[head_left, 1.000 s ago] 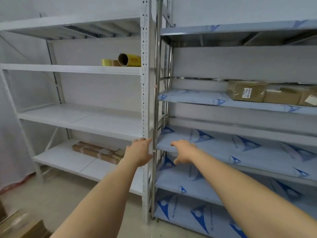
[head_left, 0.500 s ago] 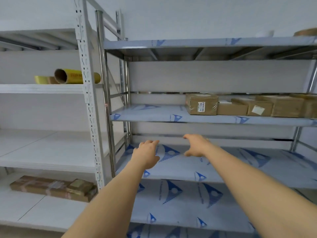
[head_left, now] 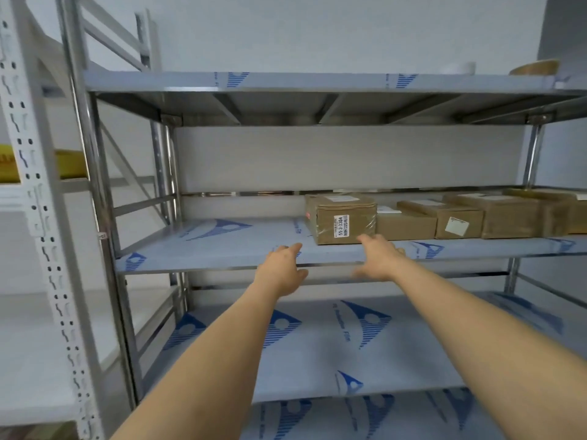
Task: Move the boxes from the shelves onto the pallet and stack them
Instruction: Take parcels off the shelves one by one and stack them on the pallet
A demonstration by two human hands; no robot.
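Observation:
A row of brown cardboard boxes stands on the middle shelf [head_left: 222,249] of a steel rack. The leftmost box [head_left: 341,219] is film-wrapped and carries a white label on its front. To its right sit a low box [head_left: 405,227], a labelled box [head_left: 459,219] and a larger box [head_left: 508,215]. My left hand [head_left: 281,269] reaches forward with straight fingers just below the shelf's front edge, left of the leftmost box. My right hand [head_left: 378,257] is stretched out with open fingers right in front of that box's lower edge; I cannot tell whether it touches. Both hands are empty.
The rack's shelves are covered in blue-printed film; the lower shelf [head_left: 317,344] holds nothing in view. A white perforated upright [head_left: 41,217] and a white rack stand at left, with a yellow roll [head_left: 71,165]. Tape rolls [head_left: 535,67] sit on the top shelf.
The view has swung right and up, closer to the steel rack. Both hands rose from the lower shelf level to the middle shelf's front edge, toward the leftmost box.

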